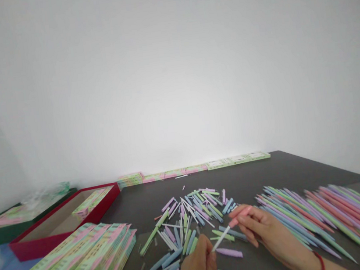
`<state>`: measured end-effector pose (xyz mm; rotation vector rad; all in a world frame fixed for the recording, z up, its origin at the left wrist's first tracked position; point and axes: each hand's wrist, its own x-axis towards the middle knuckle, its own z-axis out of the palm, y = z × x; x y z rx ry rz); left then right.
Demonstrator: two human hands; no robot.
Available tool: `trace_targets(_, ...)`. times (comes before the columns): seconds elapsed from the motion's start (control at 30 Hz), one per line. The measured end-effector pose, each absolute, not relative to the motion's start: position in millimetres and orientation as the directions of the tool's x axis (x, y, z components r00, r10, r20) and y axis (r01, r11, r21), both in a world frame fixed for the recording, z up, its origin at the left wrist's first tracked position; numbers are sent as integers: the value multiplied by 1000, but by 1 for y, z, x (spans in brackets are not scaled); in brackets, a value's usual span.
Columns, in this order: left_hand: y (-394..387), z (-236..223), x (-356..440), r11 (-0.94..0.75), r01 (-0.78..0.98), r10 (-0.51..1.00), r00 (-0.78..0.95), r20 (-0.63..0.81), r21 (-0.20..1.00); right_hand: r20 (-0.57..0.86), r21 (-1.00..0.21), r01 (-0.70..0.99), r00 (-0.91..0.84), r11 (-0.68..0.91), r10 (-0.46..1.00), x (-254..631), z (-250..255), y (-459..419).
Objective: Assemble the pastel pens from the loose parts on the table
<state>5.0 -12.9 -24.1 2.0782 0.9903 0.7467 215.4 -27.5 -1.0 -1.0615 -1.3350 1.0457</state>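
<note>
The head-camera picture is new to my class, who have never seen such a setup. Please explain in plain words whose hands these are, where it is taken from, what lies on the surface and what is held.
There is no robot here: a person works bare-handed, wearing a camera on the head that looks forward and down. This is the only view. The left hand holds a thin white stick; the right hand holds a pink piece at its other end. On the dark table lie loose pastel pieces, with long pointed sticks to the right. To the left are printed packs and a red tray.
</note>
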Motion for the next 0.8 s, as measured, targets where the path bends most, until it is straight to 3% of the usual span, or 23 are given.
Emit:
trace_targets(0.13, -13, -38, 12, -456, 302, 797, 558, 233, 837, 223, -969, 100, -52, 227, 974, 218, 7, -28)
trace_targets(0.33, -17, -27, 11, -494, 357, 813, 514, 275, 793, 230, -968, 68, -151, 242, 961, 220, 20, -28)
trace_targets(0.7, -20, -2, 3, -570, 642, 809, 549, 212, 513, 181, -983, -13, -167, 182, 969, 226, 14, -30)
trace_targets(0.8, -20, -2, 4, -575, 664, 809, 549, 210, 478, 220, -973, 44, -138, 227, 966, 225, 12, -32)
